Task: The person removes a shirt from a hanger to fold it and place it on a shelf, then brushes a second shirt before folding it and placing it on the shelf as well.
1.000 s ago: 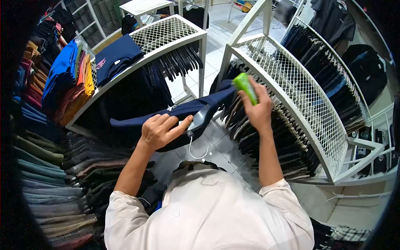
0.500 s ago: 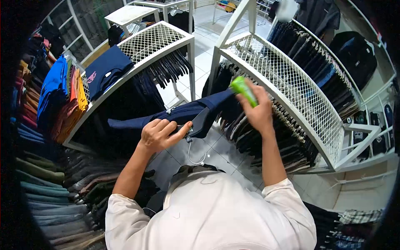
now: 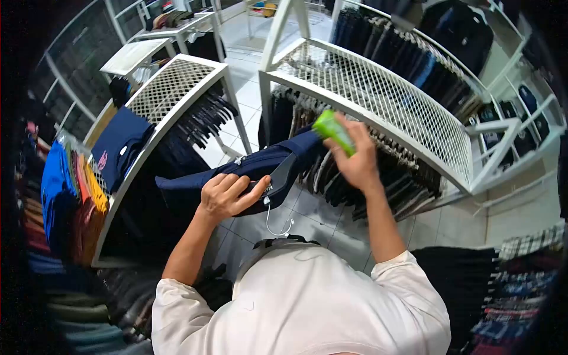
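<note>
At eleven o'clock, our left hand [image 3: 226, 195] clasps a navy garment [image 3: 204, 177] and its hanger [image 3: 283, 170]; at one, our right hand [image 3: 359, 158] grips a green object [image 3: 333, 131], possibly a tool; the next move calls for steadiness.

Hanger [image 3: 283, 173] in garment [image 3: 251, 161], folded clothes [image 3: 123, 137] on left rack [image 3: 177, 84], another rack [image 3: 378, 77] right

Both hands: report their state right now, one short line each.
Left hand: closed, gripping the navy garment.
Right hand: closed around the bright green object; what it is, I cannot tell.
</note>
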The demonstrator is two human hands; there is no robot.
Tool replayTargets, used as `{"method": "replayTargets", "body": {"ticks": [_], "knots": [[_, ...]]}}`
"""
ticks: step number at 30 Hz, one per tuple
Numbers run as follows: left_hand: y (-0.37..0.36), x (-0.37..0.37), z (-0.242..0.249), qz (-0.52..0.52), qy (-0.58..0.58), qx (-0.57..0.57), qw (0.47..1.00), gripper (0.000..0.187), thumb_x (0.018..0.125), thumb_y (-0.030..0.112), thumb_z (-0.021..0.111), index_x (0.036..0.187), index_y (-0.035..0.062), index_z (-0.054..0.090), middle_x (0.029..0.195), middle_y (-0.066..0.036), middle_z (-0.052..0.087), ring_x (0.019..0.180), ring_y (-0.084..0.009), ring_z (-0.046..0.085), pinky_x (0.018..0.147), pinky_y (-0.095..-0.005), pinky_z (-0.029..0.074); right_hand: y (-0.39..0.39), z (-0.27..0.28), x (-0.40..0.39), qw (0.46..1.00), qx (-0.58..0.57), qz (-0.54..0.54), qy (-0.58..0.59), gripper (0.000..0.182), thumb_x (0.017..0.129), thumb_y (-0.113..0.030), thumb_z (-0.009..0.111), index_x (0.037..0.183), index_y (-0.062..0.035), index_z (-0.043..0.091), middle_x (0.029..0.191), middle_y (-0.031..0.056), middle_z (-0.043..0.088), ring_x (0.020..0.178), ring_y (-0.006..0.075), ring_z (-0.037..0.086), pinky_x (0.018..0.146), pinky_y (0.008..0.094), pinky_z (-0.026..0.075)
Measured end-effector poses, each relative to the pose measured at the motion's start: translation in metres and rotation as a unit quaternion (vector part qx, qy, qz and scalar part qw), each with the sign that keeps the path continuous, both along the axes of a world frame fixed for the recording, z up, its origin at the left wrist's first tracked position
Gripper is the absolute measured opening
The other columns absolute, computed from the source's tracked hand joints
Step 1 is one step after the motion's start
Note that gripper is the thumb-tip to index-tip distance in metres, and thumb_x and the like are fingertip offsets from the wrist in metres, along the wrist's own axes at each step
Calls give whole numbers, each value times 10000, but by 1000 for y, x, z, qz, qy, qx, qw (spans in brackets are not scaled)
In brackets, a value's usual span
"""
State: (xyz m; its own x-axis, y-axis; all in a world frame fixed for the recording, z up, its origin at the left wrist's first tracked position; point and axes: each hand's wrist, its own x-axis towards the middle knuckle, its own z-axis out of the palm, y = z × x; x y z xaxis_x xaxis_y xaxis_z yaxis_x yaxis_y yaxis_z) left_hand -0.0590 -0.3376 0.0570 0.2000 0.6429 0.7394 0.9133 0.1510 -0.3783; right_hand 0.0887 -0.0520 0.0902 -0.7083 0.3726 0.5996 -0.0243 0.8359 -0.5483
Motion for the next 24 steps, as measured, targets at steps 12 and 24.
{"method": "replayTargets", "body": {"ticks": [12, 24], "knots": [[61, -23, 8, -150, -145, -20, 978, 389, 767, 70, 762, 1138, 186, 767, 715, 13, 560, 588, -144, 545, 509, -292, 418, 41, -43, 70, 961, -3, -260, 93, 593, 917, -226, 752, 1428, -44, 511, 1223, 171, 572, 1081, 334, 603, 917, 437, 495], [172, -4, 40, -231, -711, -128, 651, 335, 1000, 290, 679, 1107, -23, 630, 731, 31, 557, 644, -48, 474, 571, -238, 374, 56, -91, 151, 841, 9, -505, 197, 594, 907, -237, 772, 1348, 19, 466, 1220, 216, 587, 1131, 340, 592, 962, 420, 469]]}}
